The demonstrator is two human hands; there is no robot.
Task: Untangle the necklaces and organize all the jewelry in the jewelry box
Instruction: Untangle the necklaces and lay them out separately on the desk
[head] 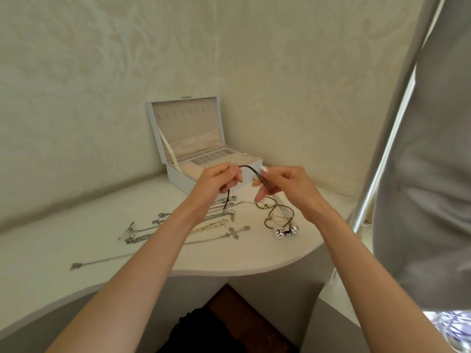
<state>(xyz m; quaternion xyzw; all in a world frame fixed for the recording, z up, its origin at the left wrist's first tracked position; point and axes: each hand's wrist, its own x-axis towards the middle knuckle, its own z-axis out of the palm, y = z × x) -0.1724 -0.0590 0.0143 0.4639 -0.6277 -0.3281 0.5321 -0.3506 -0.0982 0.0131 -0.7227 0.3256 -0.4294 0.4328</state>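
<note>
Forearms (142,271): both bare, reaching from the lower edge of the view over the table's front rim.
Table (63,256): white, with a curved front edge, set into a corner of patterned wallpaper.
Left hand (220,180): raised above the table, fingers curled round a black cord (251,168) – one short end hangs below the fist.
Right hand (283,184): thumb and forefinger pinched on the same cord, here doubled; the other fingers point loosely downward.
Cord's course: arches between the two hands, then drops from the right hand to a dark loop on the table, tangled with a fine gold chain (279,219).
Bow pendant (286,231): silver, lying at the near end of that tangle.
Loose jewelry: a silver cross (236,233), a gold link chain (209,227) and several silver necklaces (142,231) lie spread on the table beneath the left forearm – none is in the box.
Jewelry box (178,171): white, lid upright, beige lining, just behind the hands.
Curtain (420,174): grey, at far right.
</note>
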